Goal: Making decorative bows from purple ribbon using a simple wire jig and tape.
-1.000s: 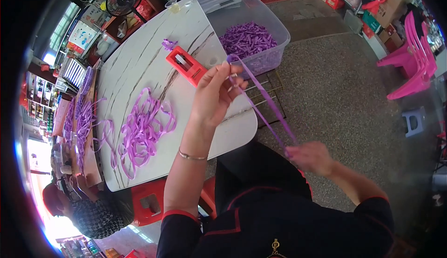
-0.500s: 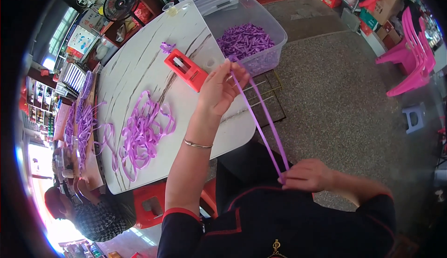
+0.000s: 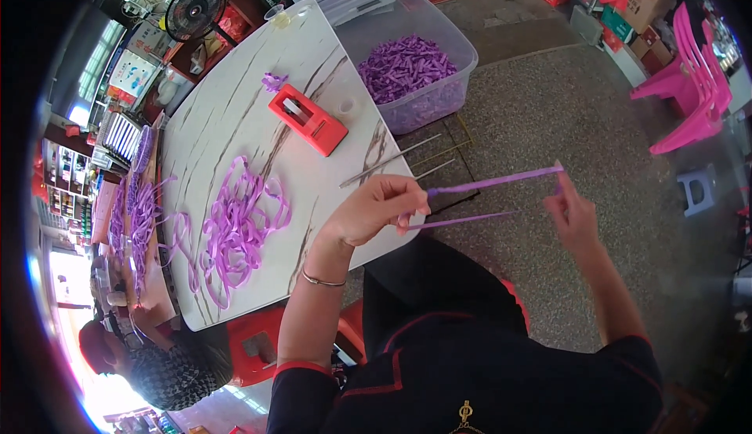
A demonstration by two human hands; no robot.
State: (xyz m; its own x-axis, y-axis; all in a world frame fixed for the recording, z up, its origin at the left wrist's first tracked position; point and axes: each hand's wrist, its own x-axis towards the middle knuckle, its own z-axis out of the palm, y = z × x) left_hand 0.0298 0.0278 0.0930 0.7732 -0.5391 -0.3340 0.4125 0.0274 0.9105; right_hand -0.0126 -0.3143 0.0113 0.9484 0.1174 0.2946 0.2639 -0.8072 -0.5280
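My left hand [image 3: 374, 208] pinches one end of a long purple ribbon strip [image 3: 492, 182] just past the table's near edge. My right hand [image 3: 573, 213] holds the strip's other end out to the right, over the speckled floor. The strip is doubled, so two strands run almost level between my hands. A loose heap of purple ribbon [image 3: 233, 229] lies on the white marble-look table [image 3: 227, 121], left of my left hand. A red block-shaped tool [image 3: 307, 119] sits further back on the table.
A clear plastic tub [image 3: 462, 50] full of purple pieces stands on the floor beyond the table. Thin metal rods [image 3: 389, 161] lie on the table corner. Pink chairs [image 3: 689, 97] are at right. Another person [image 3: 153, 363] sits at lower left beside more ribbon [image 3: 129, 215].
My right hand has swung up from my lap and out to the right. The ribbon, which hung slanted downward, is now stretched nearly level. My left hand has drawn back to the table's near edge.
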